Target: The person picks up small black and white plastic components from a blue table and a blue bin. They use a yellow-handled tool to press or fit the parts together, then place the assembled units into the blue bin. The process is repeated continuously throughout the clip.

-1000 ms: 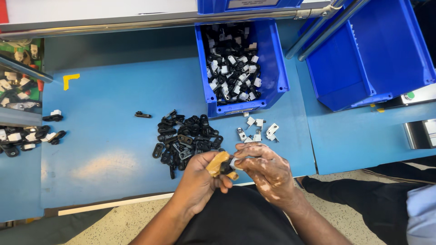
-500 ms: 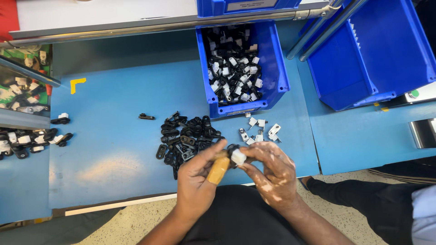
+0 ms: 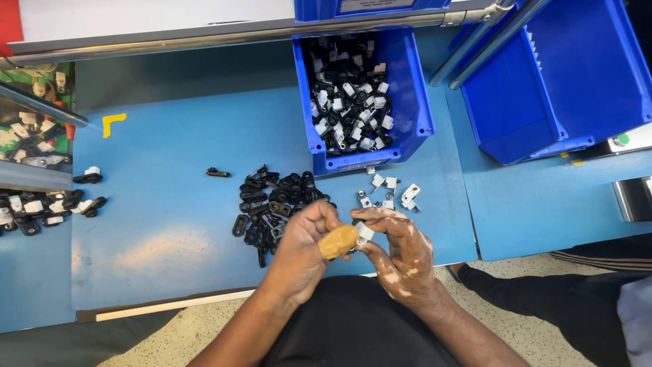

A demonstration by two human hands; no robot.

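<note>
Here, head view: the left hand (image 3: 302,245), thumb capped in a tan cot (image 3: 337,241), and the right hand (image 3: 401,255) meet at the near edge of the blue table (image 3: 170,204). Both hands are closed narrowly on a small white clip (image 3: 365,233), pinched between their fingertips. Just beyond the left hand lies a pile of black parts (image 3: 275,204), touching its knuckles. Just beyond the right hand lie loose white clips (image 3: 390,194). Farther off, past both hands, stands a blue bin (image 3: 414,109) filled with black-and-white assemblies. Well apart to the left of the left hand lies a single black part (image 3: 217,172).
</note>
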